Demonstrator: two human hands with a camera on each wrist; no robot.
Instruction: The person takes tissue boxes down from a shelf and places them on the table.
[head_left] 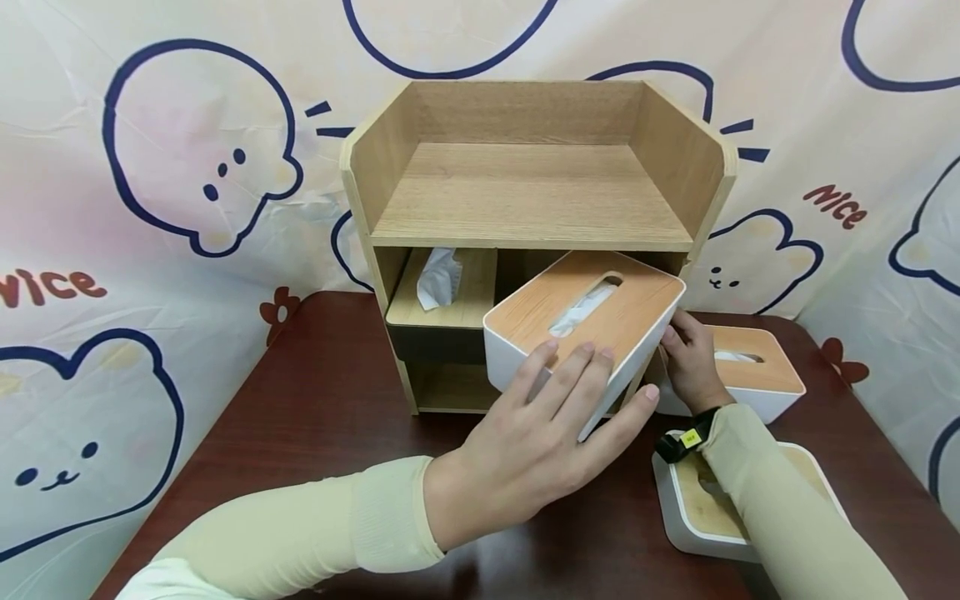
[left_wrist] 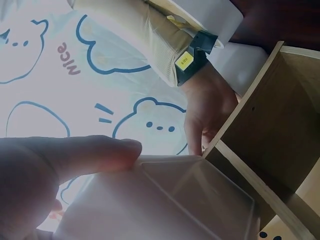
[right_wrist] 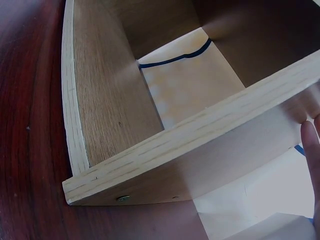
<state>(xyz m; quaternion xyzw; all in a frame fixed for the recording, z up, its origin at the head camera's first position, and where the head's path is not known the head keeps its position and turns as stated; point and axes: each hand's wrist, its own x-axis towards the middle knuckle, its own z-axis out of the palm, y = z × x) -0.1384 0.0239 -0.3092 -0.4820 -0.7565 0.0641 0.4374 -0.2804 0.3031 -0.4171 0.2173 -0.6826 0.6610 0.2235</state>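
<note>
My left hand (head_left: 536, 442) grips a white tissue box (head_left: 498, 346) with a wood-look lid and an oval slot showing tissue. The box is tilted in front of the right part of the wooden shelf unit's (head_left: 532, 235) middle level. My left thumb (left_wrist: 112, 152) lies along the white box in the left wrist view. At the unit's right outer side, my right hand (head_left: 693, 362) rests with its fingers against the panel. Its fingertips (right_wrist: 310, 137) show at the edge of the right wrist view.
A wood-topped tissue box (head_left: 442, 321) with a dark front stands in the middle level's left part. Two white boxes are on the table's right: one tissue box (head_left: 757, 362) behind, another lidded box (head_left: 712, 546) under the right forearm. A patterned cloth (head_left: 202, 150) hangs behind.
</note>
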